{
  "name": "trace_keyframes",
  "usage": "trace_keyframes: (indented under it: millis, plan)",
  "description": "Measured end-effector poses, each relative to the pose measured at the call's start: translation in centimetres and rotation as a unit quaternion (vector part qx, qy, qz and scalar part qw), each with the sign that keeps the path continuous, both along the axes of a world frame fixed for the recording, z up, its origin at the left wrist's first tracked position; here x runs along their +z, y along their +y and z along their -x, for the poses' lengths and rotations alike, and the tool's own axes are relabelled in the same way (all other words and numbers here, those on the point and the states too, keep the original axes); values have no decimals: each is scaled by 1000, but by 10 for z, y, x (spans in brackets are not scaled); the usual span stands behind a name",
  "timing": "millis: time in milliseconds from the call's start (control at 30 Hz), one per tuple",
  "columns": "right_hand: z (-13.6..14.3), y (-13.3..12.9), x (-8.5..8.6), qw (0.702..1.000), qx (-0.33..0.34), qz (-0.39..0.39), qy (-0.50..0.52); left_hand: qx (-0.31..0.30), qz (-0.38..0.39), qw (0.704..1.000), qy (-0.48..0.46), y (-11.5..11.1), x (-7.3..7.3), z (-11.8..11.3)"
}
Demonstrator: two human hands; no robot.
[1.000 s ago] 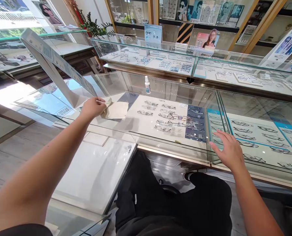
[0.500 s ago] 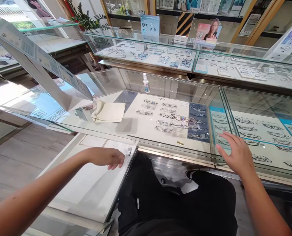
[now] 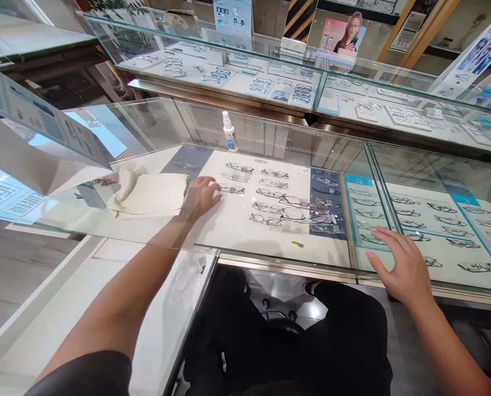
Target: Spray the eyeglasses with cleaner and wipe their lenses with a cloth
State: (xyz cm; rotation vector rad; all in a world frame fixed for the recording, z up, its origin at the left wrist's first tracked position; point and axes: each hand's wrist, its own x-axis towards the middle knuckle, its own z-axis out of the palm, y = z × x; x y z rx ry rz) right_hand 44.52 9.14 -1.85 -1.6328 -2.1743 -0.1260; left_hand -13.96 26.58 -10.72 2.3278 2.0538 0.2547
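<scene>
Cloth (image 3: pixel 150 195): lay on the glass counter (image 3: pixel 237 240), rumpled at its left end. Left hand (image 3: pixel 202 198): stretched over the glass counter at the cloth's right edge, near the displayed eyeglasses (image 3: pixel 270 193), with fingers loosely bent and nothing seen within them. With the palm hidden, could not tell whether gripping or empty, nor whether touching the glass counter or just above it. Right hand (image 3: pixel 404 267): held near the counter's seam (image 3: pixel 381 184), with fingers spread and released from any object. Spray bottle (image 3: pixel 230 135): stood upright beyond the left hand, grasped by neither. Judged as a reaching step, with cloth and spray bottle both apparently free of a grip. Judged to call next for a clear path above the glass counter, fingers opened before any grip, and care against tipping the spray bottle.
</scene>
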Motion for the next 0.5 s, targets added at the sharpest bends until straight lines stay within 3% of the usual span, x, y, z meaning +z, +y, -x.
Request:
trace_keyframes:
  millis: [233,500]
  plan:
    - [2,-2,5,1000,-5,12,-3,-57,36,997,33,57,-20,-12]
    - [4,-3,7,999,-17,26,-10,-77,68,994,28,84,-11,-25]
